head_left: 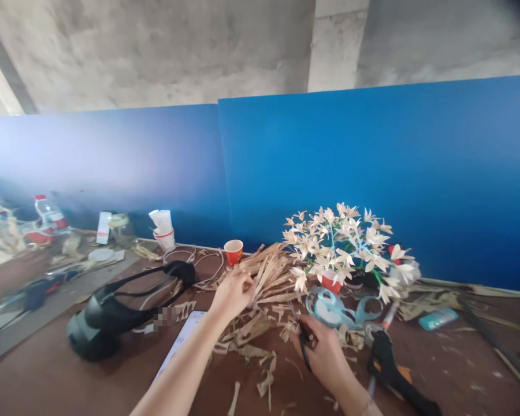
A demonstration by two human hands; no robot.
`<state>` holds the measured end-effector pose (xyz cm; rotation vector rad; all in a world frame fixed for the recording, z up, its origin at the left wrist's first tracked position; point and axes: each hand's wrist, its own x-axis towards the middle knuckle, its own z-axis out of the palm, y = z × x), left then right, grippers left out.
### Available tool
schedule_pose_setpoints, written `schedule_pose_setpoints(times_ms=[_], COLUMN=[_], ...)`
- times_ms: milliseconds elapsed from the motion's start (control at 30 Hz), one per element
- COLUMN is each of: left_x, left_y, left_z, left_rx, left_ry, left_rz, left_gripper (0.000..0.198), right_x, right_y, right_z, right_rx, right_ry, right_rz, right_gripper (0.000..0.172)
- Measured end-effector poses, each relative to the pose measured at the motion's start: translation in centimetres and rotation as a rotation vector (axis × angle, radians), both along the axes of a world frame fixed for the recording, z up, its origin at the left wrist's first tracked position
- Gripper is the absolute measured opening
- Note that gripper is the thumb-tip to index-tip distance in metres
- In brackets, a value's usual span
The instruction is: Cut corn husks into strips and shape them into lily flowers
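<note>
My left hand [234, 293] reaches over the near end of a bundle of dried husk strips [274, 267], its fingers curled against them. Whatever these fingers pinch is hidden. In my right hand [325, 349] are scissors with black handles [304, 342], the blades pointing away over scattered husk scraps [251, 328]. Behind that hand stands a bunch of pale husk flowers [335, 240] on green and light-blue stems, in a red paper cup [330, 281]. Rolls of light-blue ribbon [329, 306] lie in front of the flowers.
A black glue gun [392, 367] lies at the right, near a turquoise packet [438, 318]. At the left are a black headset [106, 318] and a phone [179, 341]. A red cup [233, 252] stands behind my left hand. Another person's arm [15, 277] shows far left.
</note>
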<state>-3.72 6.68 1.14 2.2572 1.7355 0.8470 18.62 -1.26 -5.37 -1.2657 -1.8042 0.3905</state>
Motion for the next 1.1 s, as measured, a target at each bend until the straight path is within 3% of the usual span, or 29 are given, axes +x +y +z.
schedule_pose_setpoints(times_ms=[100, 233, 367, 467, 533, 667, 800, 967, 1100], left_x=[0.6, 0.9, -0.2, -1.0, -0.9, 1.3, 3.0, 0.9, 0.3], left_y=[-1.6, -1.9, -0.4, 1.1, 1.9, 3.2, 4.2, 6.3, 8.3], left_z=[-0.8, -1.6, 0.3, 2.1, 2.4, 0.7, -0.7, 0.3, 0.9], left_rx=[-0.267, -0.317, -0.233, -0.041, 0.105, -0.027, -0.087, -0.012, -0.079], left_ry=[0.138, 0.127, 0.034, 0.09, 0.144, 0.135, 0.117, 0.116, 0.155], left_rz=[-0.027, -0.012, 0.039, 0.287, 0.399, 0.205, 0.188, 0.334, 0.232], left_gripper=[0.016, 0.015, 0.014, 0.025, 0.031, 0.02, 0.017, 0.031, 0.027], right_x=[0.0, 0.0, 0.0, -0.1, -0.1, 0.0, 0.2, 0.3, 0.0], right_y=[0.0, -0.1, -0.2, -0.3, -0.3, -0.2, -0.1, -0.1, -0.2], right_z=[0.0, 0.2, 0.3, 0.4, 0.5, 0.6, 0.7, 0.6, 0.5], right_rx=[0.011, -0.003, -0.042, -0.051, -0.043, -0.006, 0.012, 0.008, -0.003], right_ry=[-0.014, -0.025, -0.024, -0.031, -0.044, -0.063, -0.088, -0.111, -0.126], right_rz=[-0.004, 0.004, -0.006, -0.013, -0.021, -0.035, -0.044, -0.067, -0.067], right_gripper=[0.021, 0.02, 0.022, 0.022, 0.022, 0.02, 0.019, 0.019, 0.018])
